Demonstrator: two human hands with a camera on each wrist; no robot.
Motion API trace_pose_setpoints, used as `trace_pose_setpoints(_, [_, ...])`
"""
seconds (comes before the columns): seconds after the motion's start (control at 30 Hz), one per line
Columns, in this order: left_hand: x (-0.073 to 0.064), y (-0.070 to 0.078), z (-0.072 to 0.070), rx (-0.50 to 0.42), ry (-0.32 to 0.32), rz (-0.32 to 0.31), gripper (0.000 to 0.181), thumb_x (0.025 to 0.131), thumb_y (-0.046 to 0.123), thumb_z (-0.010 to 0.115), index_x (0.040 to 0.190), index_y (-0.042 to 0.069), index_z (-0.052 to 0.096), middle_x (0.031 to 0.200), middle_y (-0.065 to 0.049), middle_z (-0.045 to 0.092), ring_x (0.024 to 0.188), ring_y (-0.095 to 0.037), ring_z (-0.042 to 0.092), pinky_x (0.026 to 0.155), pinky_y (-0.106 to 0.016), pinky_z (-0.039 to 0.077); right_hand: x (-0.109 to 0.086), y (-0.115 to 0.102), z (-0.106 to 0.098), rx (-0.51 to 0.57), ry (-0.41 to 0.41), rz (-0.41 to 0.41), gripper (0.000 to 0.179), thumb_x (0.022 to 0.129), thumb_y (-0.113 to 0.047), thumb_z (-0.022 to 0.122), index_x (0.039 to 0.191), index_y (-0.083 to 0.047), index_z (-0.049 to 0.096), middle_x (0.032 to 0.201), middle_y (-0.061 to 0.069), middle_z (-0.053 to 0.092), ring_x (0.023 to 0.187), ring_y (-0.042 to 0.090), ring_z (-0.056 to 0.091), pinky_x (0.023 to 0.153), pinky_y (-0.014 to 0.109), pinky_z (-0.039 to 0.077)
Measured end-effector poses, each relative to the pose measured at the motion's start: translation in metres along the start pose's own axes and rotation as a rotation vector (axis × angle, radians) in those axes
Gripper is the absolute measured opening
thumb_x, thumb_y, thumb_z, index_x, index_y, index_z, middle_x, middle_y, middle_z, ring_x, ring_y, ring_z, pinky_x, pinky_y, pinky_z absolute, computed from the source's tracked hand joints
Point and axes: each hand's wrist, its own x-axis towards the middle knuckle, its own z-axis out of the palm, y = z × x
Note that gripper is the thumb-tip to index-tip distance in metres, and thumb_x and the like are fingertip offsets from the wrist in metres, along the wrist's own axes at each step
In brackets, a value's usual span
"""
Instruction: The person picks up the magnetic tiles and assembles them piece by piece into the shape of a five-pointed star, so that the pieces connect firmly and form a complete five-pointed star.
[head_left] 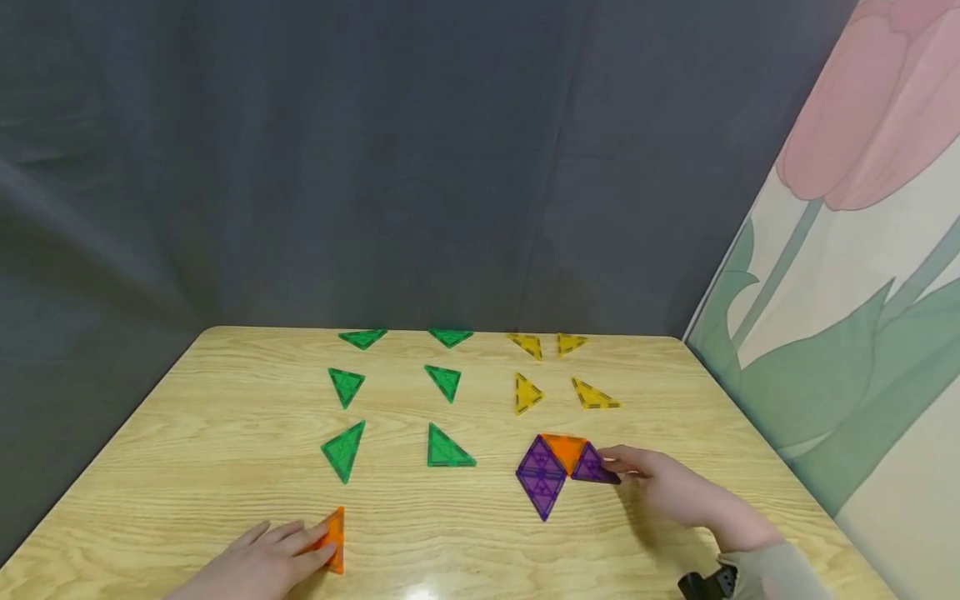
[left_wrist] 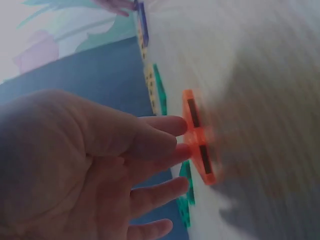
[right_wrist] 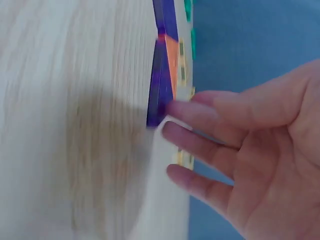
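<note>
At the near left, my left hand [head_left: 262,560] touches an orange triangular magnetic tile [head_left: 337,540] with its fingertips. The left wrist view has that tile [left_wrist: 199,137] lying on the table, its dark magnet strips facing the camera, with loosely extended fingers at its edge. My right hand [head_left: 671,487] reaches in from the right, fingertips at the outer corner of a purple triangular tile [head_left: 592,467]. This purple tile adjoins another orange triangular tile [head_left: 566,450]. Left of that orange tile, an upper purple tile [head_left: 540,457] and a lower purple tile [head_left: 543,492] meet edge to edge.
Several green triangular tiles [head_left: 343,452] lie spaced out in two columns on the wooden table [head_left: 187,467]. Several yellow triangular tiles [head_left: 527,393] lie behind the purple and orange group. A dark curtain [head_left: 375,167] hangs behind the table, and a flower-patterned panel [head_left: 847,333] stands along the right.
</note>
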Motion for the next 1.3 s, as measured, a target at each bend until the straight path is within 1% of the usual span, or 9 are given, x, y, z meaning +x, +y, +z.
trace_pose_setpoints(0.13, [0.009, 0.011, 0.007, 0.028, 0.014, 0.111, 0.071, 0.089, 0.072, 0.046, 0.140, 0.024, 0.058, 0.143, 0.005, 0.052, 0.128, -0.034, 0.050, 0.092, -0.066, 0.043, -0.004, 0.012, -0.006, 0.138, -0.027, 0.011, 0.042, 0.101, 0.007, 0.039, 0.143, 0.013, 0.039, 0.136, 0.029, 0.052, 0.125, 0.051, 0.046, 0.099, 0.066, 0.038])
trace_pose_setpoints(0.23, [0.021, 0.025, 0.010, 0.111, 0.071, 0.281, 0.066, 0.096, 0.067, 0.040, 0.141, 0.023, 0.058, 0.144, 0.006, 0.051, 0.129, -0.026, 0.050, 0.090, -0.060, 0.048, -0.006, 0.015, -0.006, 0.191, -0.033, 0.023, 0.043, 0.103, 0.003, 0.039, 0.144, 0.013, 0.037, 0.138, 0.029, 0.051, 0.127, 0.051, 0.043, 0.100, 0.065, 0.036])
trace_pose_setpoints(0.37, [0.041, 0.047, 0.013, 0.214, 0.170, 0.533, 0.059, 0.102, 0.056, 0.038, 0.140, 0.016, 0.058, 0.144, 0.003, 0.052, 0.130, -0.020, 0.050, 0.089, -0.046, 0.052, -0.006, 0.017, -0.004, 0.167, -0.014, 0.012, 0.042, 0.104, 0.000, 0.041, 0.144, 0.012, 0.038, 0.136, 0.026, 0.053, 0.127, 0.050, 0.043, 0.101, 0.061, 0.038])
trace_pose_setpoints(0.47, [0.056, 0.063, 0.012, 0.164, 0.162, 0.634, 0.056, 0.104, 0.049, 0.042, 0.144, 0.013, 0.054, 0.146, 0.002, 0.050, 0.132, -0.018, 0.047, 0.093, -0.043, 0.050, -0.006, 0.016, -0.003, 0.128, 0.001, 0.002, 0.041, 0.104, 0.000, 0.042, 0.144, 0.012, 0.040, 0.136, 0.025, 0.055, 0.127, 0.049, 0.045, 0.101, 0.051, 0.041])
trace_pose_setpoints(0.6, [0.074, 0.085, 0.007, 0.077, 0.103, 0.681, 0.054, 0.104, 0.045, 0.044, 0.148, 0.013, 0.049, 0.148, 0.003, 0.048, 0.134, -0.017, 0.044, 0.099, -0.043, 0.046, -0.006, 0.014, -0.002, 0.088, 0.014, -0.001, 0.042, 0.103, 0.001, 0.042, 0.144, 0.011, 0.039, 0.135, 0.023, 0.056, 0.126, 0.047, 0.047, 0.101, 0.047, 0.042])
trace_pose_setpoints(0.83, [0.099, 0.119, 0.000, 0.087, 0.061, 0.781, 0.052, 0.104, 0.041, 0.047, 0.150, 0.016, 0.046, 0.150, 0.003, 0.045, 0.136, -0.015, 0.041, 0.102, -0.045, 0.044, -0.007, 0.006, 0.001, 0.082, 0.015, -0.011, 0.043, 0.102, 0.005, 0.041, 0.143, 0.015, 0.036, 0.136, 0.027, 0.053, 0.126, 0.051, 0.044, 0.100, 0.064, 0.035])
trace_pose_setpoints(0.97, [0.112, 0.133, -0.004, 0.198, 0.071, 0.810, 0.052, 0.104, 0.043, 0.046, 0.149, 0.017, 0.048, 0.149, 0.004, 0.046, 0.136, -0.012, 0.041, 0.103, -0.041, 0.043, -0.007, 0.004, 0.002, 0.074, 0.009, -0.007, 0.043, 0.102, 0.005, 0.040, 0.144, 0.014, 0.035, 0.136, 0.027, 0.053, 0.127, 0.050, 0.043, 0.100, 0.064, 0.036])
trace_pose_setpoints(1.1, [0.126, 0.145, -0.007, 0.341, 0.158, 0.835, 0.048, 0.103, 0.047, 0.046, 0.145, 0.023, 0.053, 0.140, 0.005, 0.052, 0.129, -0.008, 0.046, 0.100, -0.039, 0.046, -0.007, 0.004, 0.001, 0.061, 0.009, 0.005, 0.043, 0.102, 0.005, 0.040, 0.144, 0.014, 0.035, 0.136, 0.026, 0.053, 0.128, 0.051, 0.041, 0.100, 0.066, 0.035])
trace_pose_setpoints(1.3, [0.142, 0.160, -0.011, 0.367, 0.157, 0.786, 0.050, 0.102, 0.053, 0.044, 0.145, 0.028, 0.053, 0.141, 0.007, 0.050, 0.131, -0.008, 0.044, 0.103, -0.041, 0.044, -0.008, 0.002, 0.002, 0.045, 0.023, 0.025, 0.043, 0.102, 0.006, 0.041, 0.144, 0.013, 0.036, 0.136, 0.025, 0.055, 0.128, 0.050, 0.042, 0.101, 0.066, 0.034])
